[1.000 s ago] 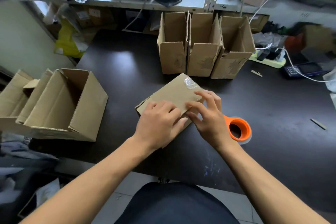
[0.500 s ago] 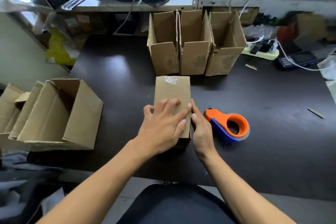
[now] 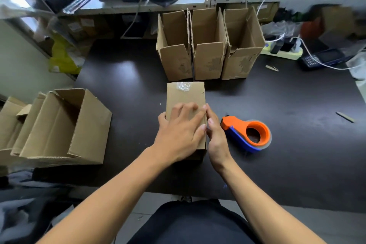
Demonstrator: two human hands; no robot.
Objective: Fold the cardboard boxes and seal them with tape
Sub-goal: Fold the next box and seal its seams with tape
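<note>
A small closed cardboard box (image 3: 185,95) stands on the dark table (image 3: 126,93) in front of me, with a crumpled patch of clear tape at its far top edge. My left hand (image 3: 178,130) lies flat across the box's near top, thumb against its left side. Along the box's right side rests my right hand (image 3: 216,136), fingers straight and touching the edge. An orange and blue tape dispenser (image 3: 247,134) lies on the table just right of my right hand, untouched.
Three open-topped cardboard boxes (image 3: 208,55) stand in a row right behind the small box. A larger open box (image 3: 59,128) lies on its side at the left table edge. A power strip (image 3: 281,51), cables and a handset (image 3: 324,58) sit at the far right.
The small box turned from a diagonal lie to square in front of me. My right hand slid off its top to its right side, uncovering the tape dispenser.
</note>
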